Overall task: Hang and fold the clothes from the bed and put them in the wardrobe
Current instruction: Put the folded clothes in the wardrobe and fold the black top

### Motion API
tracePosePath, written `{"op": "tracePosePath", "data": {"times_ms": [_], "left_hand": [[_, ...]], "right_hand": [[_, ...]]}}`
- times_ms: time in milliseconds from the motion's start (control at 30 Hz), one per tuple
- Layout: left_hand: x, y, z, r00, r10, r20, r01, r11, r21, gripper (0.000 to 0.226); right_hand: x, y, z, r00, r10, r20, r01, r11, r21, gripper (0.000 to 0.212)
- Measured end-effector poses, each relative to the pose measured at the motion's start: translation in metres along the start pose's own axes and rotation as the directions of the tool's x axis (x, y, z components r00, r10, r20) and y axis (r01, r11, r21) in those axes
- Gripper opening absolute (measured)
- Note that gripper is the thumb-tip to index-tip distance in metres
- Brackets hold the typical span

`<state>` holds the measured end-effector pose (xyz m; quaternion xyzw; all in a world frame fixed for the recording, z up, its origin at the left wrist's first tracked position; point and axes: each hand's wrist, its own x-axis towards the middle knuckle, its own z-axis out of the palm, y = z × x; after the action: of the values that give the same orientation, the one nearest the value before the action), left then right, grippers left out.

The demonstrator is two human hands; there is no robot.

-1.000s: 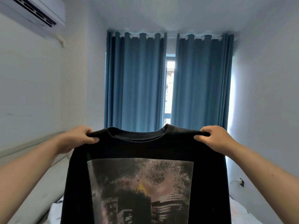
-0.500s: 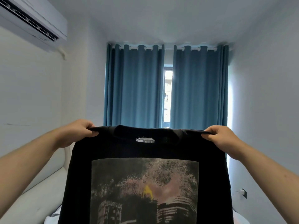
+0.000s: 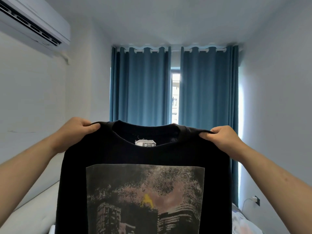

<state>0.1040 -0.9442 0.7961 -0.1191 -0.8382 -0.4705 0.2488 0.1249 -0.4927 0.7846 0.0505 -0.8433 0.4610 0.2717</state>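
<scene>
A black T-shirt [image 3: 108,156] with a large square city print hangs spread out in front of me, its neck opening and white label facing me. My left hand [image 3: 76,132] pinches its left shoulder seam. My right hand [image 3: 224,141] pinches the right shoulder seam. Both arms are stretched forward at chest height. The shirt's lower part runs out of the frame and hides most of the bed below.
Blue curtains [image 3: 140,88] cover the window on the far wall, with a narrow bright gap in the middle. An air conditioner [image 3: 33,26] is mounted high on the left wall. A padded headboard [image 3: 33,206] lies low left; a wall socket [image 3: 257,200] with a charger low right.
The view has tilted upward, showing more ceiling. The shirt's collar has dropped open, showing the white label, and both hands keep their hold on the shoulders.
</scene>
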Motion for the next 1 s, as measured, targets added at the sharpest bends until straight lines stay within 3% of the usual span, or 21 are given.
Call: {"op": "tracePosePath", "data": {"times_ms": [167, 333, 533, 600, 633, 767, 1000], "left_hand": [[-0.017, 0.004, 0.007, 0.996, -0.006, -0.093, 0.004, 1.000, -0.023, 0.039], [-0.047, 0.020, 0.001, 0.995, 0.016, -0.102, -0.026, 0.995, -0.091, 0.045], [-0.079, 0.034, 0.006, 0.994, 0.002, -0.109, -0.031, 0.963, -0.269, 0.034], [-0.083, 0.026, 0.009, 0.998, -0.015, -0.060, -0.001, 0.968, -0.250, 0.051], [-0.082, 0.018, 0.012, 0.999, -0.030, -0.033, 0.022, 0.973, -0.230, 0.055], [-0.078, -0.048, 0.045, 0.984, -0.142, 0.105, 0.154, 0.982, -0.113, 0.022], [-0.120, -0.235, 0.131, 0.889, -0.346, 0.300, 0.298, 0.934, 0.195, 0.043]], "right_hand": [[-0.012, -0.006, -0.001, 1.000, -0.028, -0.002, 0.028, 0.999, 0.032, 0.038], [-0.042, -0.014, -0.021, 0.988, -0.108, 0.114, 0.092, 0.986, 0.138, 0.013], [-0.069, -0.011, -0.042, 0.958, -0.125, 0.257, 0.077, 0.979, 0.190, 0.026], [-0.068, -0.002, -0.040, 0.950, -0.080, 0.302, 0.027, 0.984, 0.174, 0.021], [-0.065, 0.003, -0.036, 0.942, -0.046, 0.331, -0.003, 0.989, 0.146, 0.021], [-0.060, 0.050, 0.007, 0.882, 0.130, 0.452, -0.131, 0.991, -0.029, 0.031], [-0.091, 0.199, 0.133, 0.682, 0.341, 0.647, -0.207, 0.939, -0.276, 0.030]]}}
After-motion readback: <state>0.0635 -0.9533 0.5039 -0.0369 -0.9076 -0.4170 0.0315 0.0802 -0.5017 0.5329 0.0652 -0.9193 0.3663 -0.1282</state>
